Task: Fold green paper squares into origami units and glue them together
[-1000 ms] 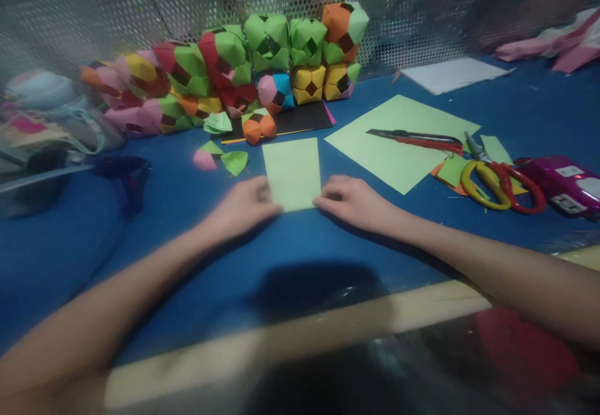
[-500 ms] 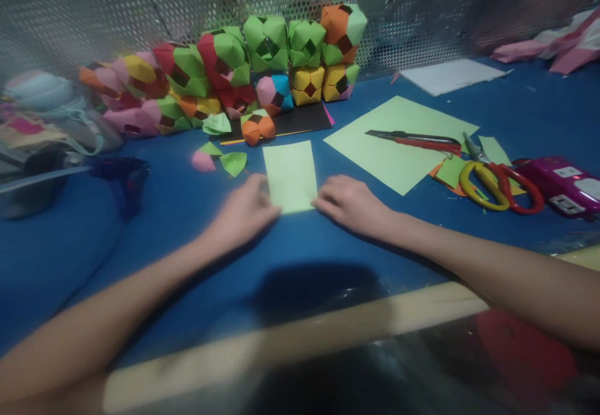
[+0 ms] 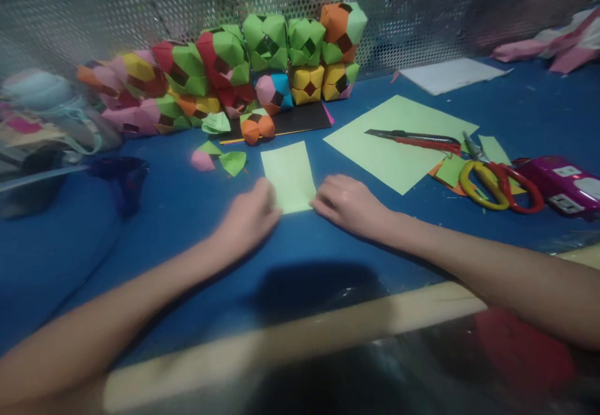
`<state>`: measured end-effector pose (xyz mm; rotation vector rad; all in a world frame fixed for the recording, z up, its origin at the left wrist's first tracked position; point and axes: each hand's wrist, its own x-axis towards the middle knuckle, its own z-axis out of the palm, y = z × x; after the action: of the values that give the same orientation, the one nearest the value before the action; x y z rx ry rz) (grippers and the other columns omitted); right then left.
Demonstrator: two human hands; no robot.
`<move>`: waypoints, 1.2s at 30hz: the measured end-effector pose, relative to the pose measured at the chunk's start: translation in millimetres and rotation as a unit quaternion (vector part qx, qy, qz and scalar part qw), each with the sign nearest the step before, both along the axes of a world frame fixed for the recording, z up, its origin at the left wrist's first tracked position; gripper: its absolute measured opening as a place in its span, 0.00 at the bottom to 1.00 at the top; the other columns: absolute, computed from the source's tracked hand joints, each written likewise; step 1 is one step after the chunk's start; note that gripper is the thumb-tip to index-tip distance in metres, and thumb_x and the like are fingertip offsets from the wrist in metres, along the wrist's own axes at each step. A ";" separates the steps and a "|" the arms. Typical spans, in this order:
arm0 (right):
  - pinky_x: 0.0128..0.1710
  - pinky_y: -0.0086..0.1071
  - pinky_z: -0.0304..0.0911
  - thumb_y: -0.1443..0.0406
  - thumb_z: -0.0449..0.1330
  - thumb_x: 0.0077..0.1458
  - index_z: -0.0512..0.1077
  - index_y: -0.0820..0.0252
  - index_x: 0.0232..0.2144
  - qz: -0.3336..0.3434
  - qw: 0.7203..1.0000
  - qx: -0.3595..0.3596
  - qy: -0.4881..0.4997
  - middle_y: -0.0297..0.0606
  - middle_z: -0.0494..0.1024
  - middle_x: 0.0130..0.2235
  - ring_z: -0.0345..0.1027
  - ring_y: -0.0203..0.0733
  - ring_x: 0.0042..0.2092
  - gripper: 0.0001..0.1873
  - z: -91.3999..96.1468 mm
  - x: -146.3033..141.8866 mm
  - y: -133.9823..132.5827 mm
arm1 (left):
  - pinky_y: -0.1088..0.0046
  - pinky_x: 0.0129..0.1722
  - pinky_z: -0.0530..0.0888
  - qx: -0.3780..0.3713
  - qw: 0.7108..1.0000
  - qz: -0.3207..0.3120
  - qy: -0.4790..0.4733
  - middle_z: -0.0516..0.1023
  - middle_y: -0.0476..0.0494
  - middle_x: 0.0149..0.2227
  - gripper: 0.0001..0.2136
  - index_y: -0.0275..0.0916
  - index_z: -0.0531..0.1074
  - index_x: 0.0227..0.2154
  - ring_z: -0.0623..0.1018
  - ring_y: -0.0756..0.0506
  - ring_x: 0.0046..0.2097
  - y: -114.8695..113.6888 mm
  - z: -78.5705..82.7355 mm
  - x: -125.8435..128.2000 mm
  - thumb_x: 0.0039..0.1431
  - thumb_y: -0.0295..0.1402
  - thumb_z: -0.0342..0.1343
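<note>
A pale green rectangular paper (image 3: 289, 174) lies between my two hands on the blue tabletop, its far edge a little askew. At its left near corner, my left hand (image 3: 250, 215) is closed, thumb and curled fingers pinching the edge. My right hand (image 3: 349, 202) pinches the right near corner, its fingers curled and its wrist low over the table. Small folded paper pieces, one of them a green one (image 3: 233, 163), lie just beyond my left hand. A larger pale green sheet (image 3: 375, 159) is to the right, with a box cutter (image 3: 412, 139) on top.
Colourful folded-paper balls (image 3: 265, 43) stand stacked along a perforated metal screen (image 3: 187, 2). On the right are yellow-and-red scissors (image 3: 504, 184) and a purple device (image 3: 557, 184). A blue glue gun (image 3: 119, 174) with a cord lies left. Black paper (image 3: 302, 119) sits behind.
The paper's far end has swung slightly left and its surface looks a bit bowed. My left hand's fingers have curled tighter at its edge. My right hand has barely moved.
</note>
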<state>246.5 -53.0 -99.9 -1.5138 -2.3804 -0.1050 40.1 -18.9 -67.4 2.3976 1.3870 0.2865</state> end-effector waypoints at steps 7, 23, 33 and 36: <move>0.30 0.33 0.48 0.63 0.48 0.61 0.69 0.65 0.26 -0.007 1.000 0.001 -0.014 0.42 0.68 0.28 0.56 0.41 0.31 0.16 -1.0 -2.0 -0.6 | 0.70 0.29 0.64 0.045 0.992 -0.073 0.087 0.70 0.45 0.28 0.05 0.37 0.61 0.29 0.69 0.47 0.30 0.0 -1.3 -1.0 0.59 0.31 0.45; 0.35 0.35 0.43 0.71 0.47 0.62 0.74 0.59 0.37 0.175 0.980 0.062 -0.068 0.39 0.75 0.35 0.57 0.40 0.35 0.15 4.8 -1.8 5.3 | 0.68 0.31 0.60 0.220 0.910 -0.320 0.146 0.74 0.43 0.33 0.13 0.39 0.74 0.40 0.68 0.46 0.33 12.6 -4.5 -6.3 0.62 0.27 0.44; 0.36 0.35 0.48 0.73 0.49 0.59 0.75 0.63 0.37 0.185 0.976 -0.025 -0.110 0.42 0.76 0.37 0.61 0.41 0.36 0.14 21.1 25.8 -3.9 | 0.68 0.34 0.64 0.122 0.920 -0.353 0.119 0.73 0.42 0.30 0.13 0.36 0.75 0.29 0.70 0.46 0.33 25.2 10.8 -15.3 0.58 0.24 0.45; 0.36 0.35 0.48 0.73 0.50 0.58 0.75 0.63 0.37 0.181 0.977 -0.035 -0.104 0.42 0.75 0.37 0.61 0.42 0.36 0.14 20.7 28.7 -4.3 | 0.67 0.35 0.65 0.086 0.928 -0.344 0.112 0.73 0.42 0.29 0.13 0.37 0.75 0.27 0.70 0.46 0.33 28.9 16.3 -18.6 0.58 0.25 0.45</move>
<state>275.2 -57.3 -79.2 -1.1165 -2.8128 -0.1006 21.5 10.0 -51.1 2.9521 0.5238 -0.0604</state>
